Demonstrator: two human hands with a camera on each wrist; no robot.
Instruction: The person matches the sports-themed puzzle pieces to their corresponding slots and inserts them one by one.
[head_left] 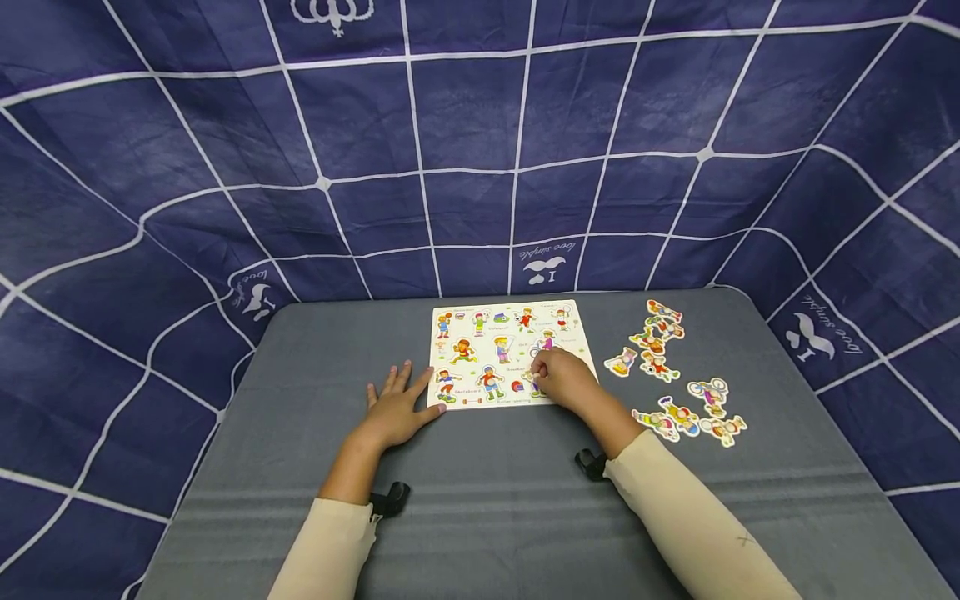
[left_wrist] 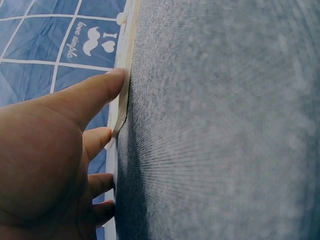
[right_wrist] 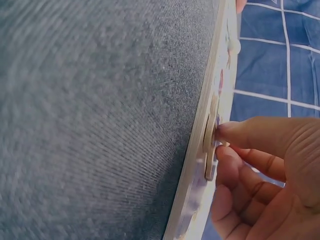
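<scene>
A white wooden puzzle board (head_left: 483,405) printed with small sports figures lies at the back middle of the table. My left hand (head_left: 395,414) rests flat with fingers spread at the board's near left corner; its thumb (left_wrist: 102,87) presses on the board's edge. Over the board's near right part, my right hand (head_left: 566,379) is bent down. Between its thumb and forefinger it pinches a thin wooden puzzle piece (right_wrist: 210,150), which lies against the board face in the right wrist view. From the head camera, the fingers cover most of that piece.
Right of the board lie several loose figure-shaped pieces in two groups, a farther one (head_left: 656,367) and a nearer one (head_left: 680,415). A grey cloth covers the table (head_left: 480,517). A dark blue curtain (head_left: 472,108) with white lines stands behind and at both sides.
</scene>
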